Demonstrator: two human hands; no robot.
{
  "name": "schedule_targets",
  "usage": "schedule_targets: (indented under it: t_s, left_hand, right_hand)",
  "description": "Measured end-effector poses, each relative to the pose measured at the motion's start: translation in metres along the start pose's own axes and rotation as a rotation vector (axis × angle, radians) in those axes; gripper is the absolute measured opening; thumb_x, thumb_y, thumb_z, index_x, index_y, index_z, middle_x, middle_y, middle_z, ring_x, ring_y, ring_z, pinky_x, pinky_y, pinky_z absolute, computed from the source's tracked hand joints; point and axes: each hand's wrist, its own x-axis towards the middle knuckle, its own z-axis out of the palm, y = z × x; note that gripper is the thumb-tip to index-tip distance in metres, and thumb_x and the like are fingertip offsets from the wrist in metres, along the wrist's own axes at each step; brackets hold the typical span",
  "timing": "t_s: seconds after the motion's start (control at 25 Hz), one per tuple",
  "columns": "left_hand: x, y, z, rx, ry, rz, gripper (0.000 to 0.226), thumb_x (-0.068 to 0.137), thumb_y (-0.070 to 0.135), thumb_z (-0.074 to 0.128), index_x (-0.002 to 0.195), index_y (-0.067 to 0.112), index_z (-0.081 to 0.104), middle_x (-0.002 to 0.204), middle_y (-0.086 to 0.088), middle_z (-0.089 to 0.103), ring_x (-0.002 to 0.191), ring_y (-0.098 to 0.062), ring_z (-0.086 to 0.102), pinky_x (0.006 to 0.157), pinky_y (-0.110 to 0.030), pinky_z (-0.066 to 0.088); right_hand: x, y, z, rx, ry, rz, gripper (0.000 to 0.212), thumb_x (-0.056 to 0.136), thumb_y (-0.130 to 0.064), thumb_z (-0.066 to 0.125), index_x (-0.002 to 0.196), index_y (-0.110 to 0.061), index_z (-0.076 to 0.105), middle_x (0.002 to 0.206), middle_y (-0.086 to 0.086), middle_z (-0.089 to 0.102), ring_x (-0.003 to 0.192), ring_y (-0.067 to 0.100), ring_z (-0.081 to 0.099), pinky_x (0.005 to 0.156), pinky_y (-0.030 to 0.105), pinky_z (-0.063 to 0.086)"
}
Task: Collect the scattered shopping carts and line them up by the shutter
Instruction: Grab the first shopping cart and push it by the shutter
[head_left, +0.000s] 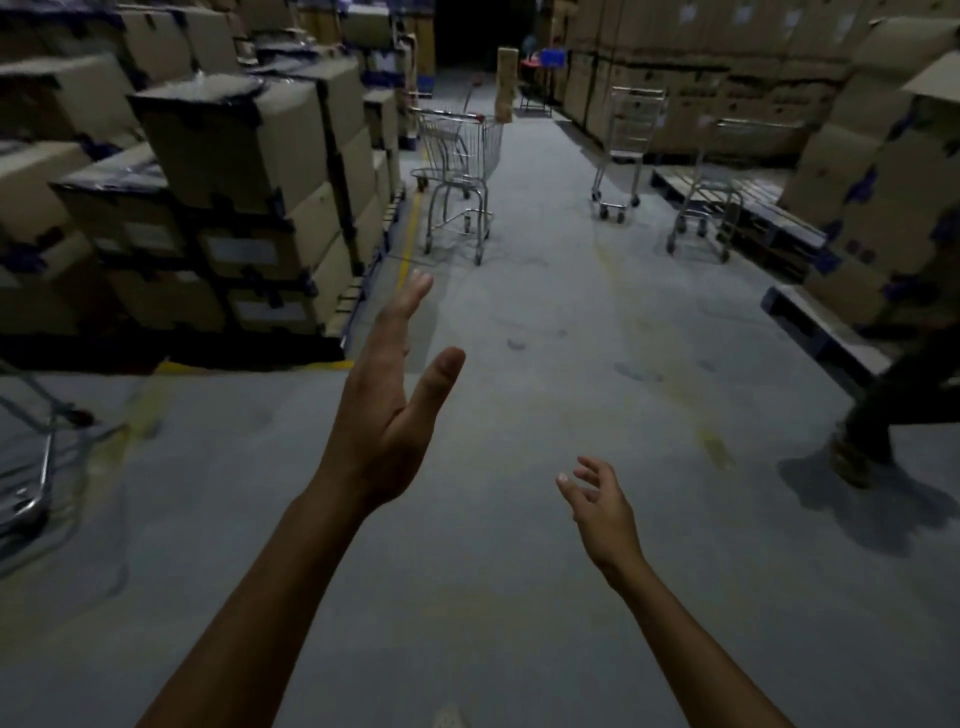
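Observation:
Three metal shopping carts stand far ahead in a dim warehouse aisle: one wire-basket cart (460, 171) left of centre, a narrower cart (626, 150) right of centre, and a third cart (709, 192) by the pallets. Part of another cart (31, 462) shows at the left edge. My left hand (387, 405) is stretched forward, fingers straight and apart, holding nothing. My right hand (597, 499) is lower and nearer, fingers loosely curled apart, empty too. Both hands are well short of every cart. No shutter is visible.
Stacked cardboard boxes (228, 197) on pallets line the left side; more boxes (883, 182) and low pallets (821, 338) line the right. A person's leg (883, 415) steps in at the right edge. Grey concrete floor (519, 338) with faded yellow lines runs between.

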Motion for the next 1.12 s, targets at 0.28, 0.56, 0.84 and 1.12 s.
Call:
schedule_targets:
  t_s: [0.28, 0.56, 0.84, 1.12]
  left_hand:
    - [0.201, -0.201, 0.061, 0.030, -0.035, -0.337, 0.072, 0.086, 0.070, 0.041, 0.147, 0.033, 0.029, 0.153, 0.007, 0.034, 0.138, -0.011, 0.034, 0.111, -0.042, 0.035]
    - [0.360, -0.414, 0.175, -0.004, -0.048, -0.622, 0.071, 0.089, 0.059, 0.046, 0.150, 0.027, 0.027, 0.155, 0.002, 0.033, 0.139, -0.015, 0.035, 0.110, -0.036, 0.033]
    - [0.626, -0.469, 0.204, 0.000, 0.020, -0.402, 0.062, 0.093, 0.057, 0.044, 0.148, 0.032, 0.028, 0.147, 0.019, 0.032, 0.137, 0.001, 0.030, 0.112, -0.032, 0.032]
    - [0.823, -0.527, 0.201, -0.037, 0.082, -0.059, 0.075, 0.089, 0.067, 0.037, 0.149, 0.022, 0.030, 0.152, 0.012, 0.035, 0.139, 0.001, 0.032, 0.110, -0.018, 0.033]
  right_hand:
    - [0.218, -0.152, 0.057, 0.145, -0.015, -0.232, 0.046, 0.088, -0.042, 0.065, 0.129, -0.029, 0.049, 0.126, -0.009, 0.055, 0.107, 0.003, 0.057, 0.084, 0.026, 0.053]
    - [0.467, -0.211, 0.091, 0.238, -0.102, -0.445, 0.043, 0.085, -0.044, 0.060, 0.126, -0.038, 0.046, 0.131, -0.017, 0.053, 0.113, -0.002, 0.054, 0.077, 0.009, 0.048]
    - [0.758, -0.212, 0.143, 0.178, -0.156, -0.233, 0.039, 0.090, -0.034, 0.065, 0.126, -0.032, 0.049, 0.126, -0.006, 0.057, 0.104, 0.004, 0.058, 0.080, 0.016, 0.051]
    - [0.986, -0.182, 0.240, 0.100, -0.246, -0.064, 0.039, 0.090, -0.042, 0.063, 0.125, -0.029, 0.052, 0.124, -0.002, 0.058, 0.100, 0.006, 0.060, 0.089, 0.039, 0.054]
